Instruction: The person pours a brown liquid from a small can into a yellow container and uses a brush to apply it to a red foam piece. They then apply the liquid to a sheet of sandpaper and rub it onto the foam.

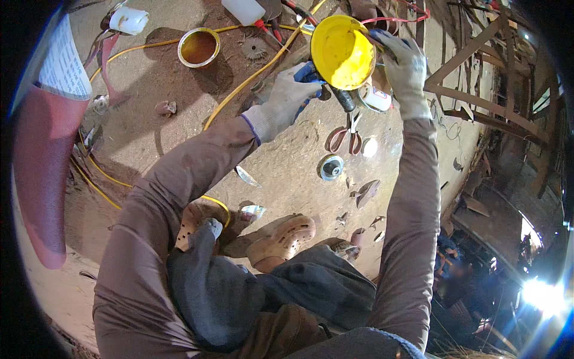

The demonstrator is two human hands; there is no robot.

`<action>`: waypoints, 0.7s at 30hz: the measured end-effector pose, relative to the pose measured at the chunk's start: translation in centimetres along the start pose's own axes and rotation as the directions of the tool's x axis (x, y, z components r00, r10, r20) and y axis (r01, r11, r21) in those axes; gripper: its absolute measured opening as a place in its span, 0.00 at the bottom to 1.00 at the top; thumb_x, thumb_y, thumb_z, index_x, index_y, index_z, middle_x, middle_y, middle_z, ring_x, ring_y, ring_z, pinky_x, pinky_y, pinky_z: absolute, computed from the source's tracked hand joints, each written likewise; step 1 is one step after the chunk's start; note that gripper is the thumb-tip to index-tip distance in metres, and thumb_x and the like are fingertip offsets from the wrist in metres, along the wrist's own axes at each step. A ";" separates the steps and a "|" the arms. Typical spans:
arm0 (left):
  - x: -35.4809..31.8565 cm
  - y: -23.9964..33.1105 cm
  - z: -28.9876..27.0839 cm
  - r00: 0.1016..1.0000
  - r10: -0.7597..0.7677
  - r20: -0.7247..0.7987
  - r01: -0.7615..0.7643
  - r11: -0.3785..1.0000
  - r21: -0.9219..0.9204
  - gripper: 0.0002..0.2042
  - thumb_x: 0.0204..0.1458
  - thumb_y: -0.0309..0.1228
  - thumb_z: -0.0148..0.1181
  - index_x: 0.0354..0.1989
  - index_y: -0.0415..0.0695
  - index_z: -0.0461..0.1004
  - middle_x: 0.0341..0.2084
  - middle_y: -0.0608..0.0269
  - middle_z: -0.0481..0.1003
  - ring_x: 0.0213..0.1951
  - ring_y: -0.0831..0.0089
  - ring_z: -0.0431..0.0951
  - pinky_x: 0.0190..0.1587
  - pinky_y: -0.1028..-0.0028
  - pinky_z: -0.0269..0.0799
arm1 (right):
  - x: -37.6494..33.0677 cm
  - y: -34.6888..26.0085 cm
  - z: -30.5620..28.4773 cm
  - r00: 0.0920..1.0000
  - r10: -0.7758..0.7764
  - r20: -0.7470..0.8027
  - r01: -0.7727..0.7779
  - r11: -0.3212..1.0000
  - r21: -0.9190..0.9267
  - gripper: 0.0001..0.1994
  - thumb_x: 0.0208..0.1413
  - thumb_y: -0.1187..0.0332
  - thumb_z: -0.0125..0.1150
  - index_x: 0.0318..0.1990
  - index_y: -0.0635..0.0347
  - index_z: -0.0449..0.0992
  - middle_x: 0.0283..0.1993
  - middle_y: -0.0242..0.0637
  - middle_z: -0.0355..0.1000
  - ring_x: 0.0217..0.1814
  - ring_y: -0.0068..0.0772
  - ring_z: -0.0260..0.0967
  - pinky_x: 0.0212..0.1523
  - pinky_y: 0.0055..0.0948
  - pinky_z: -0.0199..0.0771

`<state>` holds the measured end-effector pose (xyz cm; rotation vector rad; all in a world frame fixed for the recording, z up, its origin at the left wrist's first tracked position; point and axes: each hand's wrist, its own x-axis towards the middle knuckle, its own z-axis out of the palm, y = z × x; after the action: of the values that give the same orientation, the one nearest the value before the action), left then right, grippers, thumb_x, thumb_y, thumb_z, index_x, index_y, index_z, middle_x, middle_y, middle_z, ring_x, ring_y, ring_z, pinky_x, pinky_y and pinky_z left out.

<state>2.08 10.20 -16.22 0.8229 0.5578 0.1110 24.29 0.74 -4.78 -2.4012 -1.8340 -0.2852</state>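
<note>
A round, bright yellow disc-like piece (343,52) is held up in front of me, with paler yellow across part of its face. From beneath it juts a black handle (343,100). My left hand (289,96), in a pale glove with blue fingers, curls against the lower left side of this piece; its grip is partly hidden. At the right rim, my right hand (405,70), gloved alike, has its fingers pressed on the edge. Scissors (345,136) with reddish-brown handles lie just below, beside a grey round disc (330,167).
An open tin (199,48) of amber-brown liquid stands at the far left, near a wire wheel (255,48) and a white bottle (244,9). A yellow cord (242,85) crosses the ground. A red sheet (51,167) curves along the left; wooden bars (487,107) stand right.
</note>
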 end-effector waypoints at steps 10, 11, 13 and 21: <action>1.1 0.5 -0.9 0.996 -0.091 0.021 0.093 0.971 -0.219 0.20 0.57 0.17 0.53 0.60 0.36 0.69 0.50 0.57 0.77 0.47 0.71 0.81 0.52 0.70 0.81 | -8.2 -9.7 -0.1 0.993 0.081 0.085 -0.088 0.993 0.082 0.17 0.44 0.76 0.66 0.43 0.48 0.85 0.41 0.31 0.82 0.36 0.36 0.74 0.43 0.37 0.75; 0.8 0.6 -0.6 0.997 -0.074 0.038 0.082 0.961 -0.264 0.20 0.57 0.16 0.52 0.60 0.35 0.69 0.50 0.56 0.77 0.47 0.71 0.81 0.52 0.70 0.81 | -8.5 -10.0 -0.7 0.994 0.080 0.078 -0.086 0.993 0.083 0.17 0.44 0.78 0.64 0.43 0.49 0.85 0.43 0.31 0.82 0.36 0.37 0.74 0.42 0.38 0.75; 0.7 0.7 -0.6 0.997 -0.055 0.047 0.064 0.969 -0.239 0.21 0.58 0.16 0.52 0.61 0.35 0.69 0.51 0.56 0.77 0.48 0.71 0.81 0.52 0.70 0.82 | -7.6 -7.9 -0.6 0.984 0.176 -0.028 -0.172 0.981 0.094 0.17 0.43 0.78 0.64 0.43 0.49 0.85 0.44 0.32 0.82 0.36 0.38 0.74 0.41 0.38 0.76; 1.4 -0.4 -0.4 0.999 -0.036 0.024 0.042 0.925 -0.378 0.12 0.54 0.21 0.61 0.47 0.40 0.78 0.35 0.67 0.79 0.31 0.82 0.77 0.38 0.77 0.78 | -7.1 -10.1 0.4 0.994 0.101 0.038 -0.101 0.995 -0.011 0.20 0.43 0.79 0.63 0.45 0.48 0.84 0.41 0.36 0.82 0.37 0.41 0.76 0.37 0.37 0.75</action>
<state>2.98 10.62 -17.32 0.4344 0.5152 0.1694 12.78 -3.18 -7.02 -2.5127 -1.7226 -0.2393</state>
